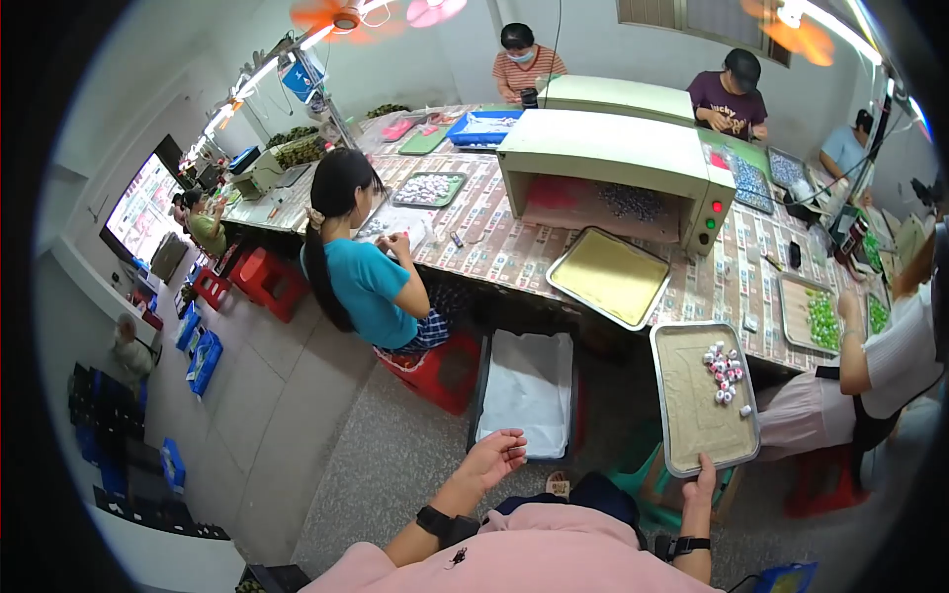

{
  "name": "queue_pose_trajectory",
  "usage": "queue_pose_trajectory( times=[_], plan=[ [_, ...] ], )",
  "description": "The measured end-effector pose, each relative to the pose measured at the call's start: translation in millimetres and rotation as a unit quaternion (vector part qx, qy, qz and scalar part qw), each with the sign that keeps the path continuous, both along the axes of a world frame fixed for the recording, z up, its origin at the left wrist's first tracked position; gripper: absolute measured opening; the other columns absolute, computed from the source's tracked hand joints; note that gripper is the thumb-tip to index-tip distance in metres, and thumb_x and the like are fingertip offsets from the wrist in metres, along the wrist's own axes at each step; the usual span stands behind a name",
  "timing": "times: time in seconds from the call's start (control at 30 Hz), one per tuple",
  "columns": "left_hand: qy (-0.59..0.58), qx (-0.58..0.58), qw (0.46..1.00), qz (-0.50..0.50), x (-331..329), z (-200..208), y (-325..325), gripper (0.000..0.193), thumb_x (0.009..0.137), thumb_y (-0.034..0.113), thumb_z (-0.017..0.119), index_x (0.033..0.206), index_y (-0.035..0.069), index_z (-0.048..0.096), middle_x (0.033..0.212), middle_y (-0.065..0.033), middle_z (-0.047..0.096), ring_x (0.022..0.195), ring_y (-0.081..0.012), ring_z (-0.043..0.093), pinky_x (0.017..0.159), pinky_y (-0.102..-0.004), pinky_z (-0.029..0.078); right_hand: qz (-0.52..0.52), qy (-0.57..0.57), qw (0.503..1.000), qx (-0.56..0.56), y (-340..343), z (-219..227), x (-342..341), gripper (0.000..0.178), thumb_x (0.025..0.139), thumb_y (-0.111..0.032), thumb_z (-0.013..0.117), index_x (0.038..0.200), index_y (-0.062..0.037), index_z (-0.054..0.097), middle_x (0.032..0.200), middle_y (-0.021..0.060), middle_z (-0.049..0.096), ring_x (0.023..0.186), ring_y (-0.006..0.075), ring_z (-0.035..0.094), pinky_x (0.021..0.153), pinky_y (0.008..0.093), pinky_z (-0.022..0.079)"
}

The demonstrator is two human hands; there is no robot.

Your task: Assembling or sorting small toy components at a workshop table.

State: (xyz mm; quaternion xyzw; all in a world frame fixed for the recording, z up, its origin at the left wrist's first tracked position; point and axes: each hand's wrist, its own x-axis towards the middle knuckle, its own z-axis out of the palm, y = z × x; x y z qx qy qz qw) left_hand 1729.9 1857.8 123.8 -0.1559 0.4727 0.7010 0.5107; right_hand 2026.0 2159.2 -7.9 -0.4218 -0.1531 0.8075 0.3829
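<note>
My right hand (700, 479) grips the near edge of a metal tray (692, 425), thumb over the rim. A tan lining covers the tray's bottom, and a cluster of small white pieces with pink and red marks (725, 370) lies toward its right side. My left hand (497, 458) is held out with nothing in it, fingers loosely bent and apart. Just beyond it sits a dark crate (480, 395) lined with white paper. Another metal tray with yellow lining (608, 277) rests at the table edge, below the mouth of a pale green box-shaped machine (613, 148).
A long table (494, 247) with a patterned cover runs across ahead. A person in a turquoise shirt (366, 287) sits at left on a red stool; another person (905, 326) sits close at right near a tray of green pieces (820, 316). A green stool (638, 474) stands below my tray.
</note>
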Motion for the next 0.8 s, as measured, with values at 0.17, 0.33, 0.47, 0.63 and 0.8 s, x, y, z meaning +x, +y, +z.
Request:
queue_pose_trajectory(
  times=[0.17,0.33,0.47,0.63,0.8],
  plan=[
    [-0.013,-0.017,1.0,0.002,-13,-8,4,0.02,0.083,0.007,0.049,0.103,0.006,0.051,0.089,-0.006,0.057,0.075,-0.0147,0.056,0.065,-0.0283,0.049,-0.001,0.014,1.0,-0.003,3,9,-22,0.043,0.081,-0.01,0.052,0.121,-0.0005,0.042,0.116,0.0119,0.052,0.104,0.0269,0.052,0.09,0.0393,0.042],
    [-0.029,-0.03,0.999,0.006,-19,-21,13,0.02,0.083,0.007,0.049,0.103,0.006,0.051,0.089,-0.0062,0.057,0.076,-0.0153,0.055,0.066,-0.0288,0.049,0.01,0.008,1.0,-0.023,21,-2,-34,0.043,0.081,-0.011,0.051,0.122,-0.0014,0.041,0.118,0.012,0.051,0.106,0.028,0.05,0.092,0.0407,0.04],
    [-0.035,-0.039,0.998,0.034,-20,-29,22,0.021,0.082,0.006,0.049,0.103,0.005,0.051,0.089,-0.0064,0.057,0.076,-0.0159,0.055,0.067,-0.029,0.048,0.02,0.019,0.999,-0.03,40,-13,-40,0.044,0.082,-0.011,0.05,0.124,-0.0021,0.04,0.119,0.0117,0.049,0.107,0.029,0.049,0.094,0.0423,0.039],
    [-0.052,-0.039,0.996,0.063,-25,-26,45,0.021,0.083,0.006,0.049,0.103,0.005,0.05,0.089,-0.0066,0.057,0.077,-0.0161,0.055,0.067,-0.0291,0.048,0.022,0.029,0.998,-0.046,64,-27,-48,0.046,0.081,-0.01,0.051,0.125,-0.0027,0.038,0.12,0.0117,0.048,0.109,0.029,0.047,0.094,0.0428,0.038],
    [-0.036,-0.041,0.998,0.03,-31,-17,89,0.021,0.083,0.008,0.05,0.104,0.004,0.05,0.089,-0.0069,0.057,0.078,-0.0161,0.055,0.069,-0.0284,0.047,0.048,0.049,0.997,-0.034,83,-32,-51,0.049,0.081,-0.01,0.052,0.126,-0.0031,0.036,0.122,0.0114,0.047,0.111,0.0293,0.046,0.095,0.0426,0.037]
  ],
)
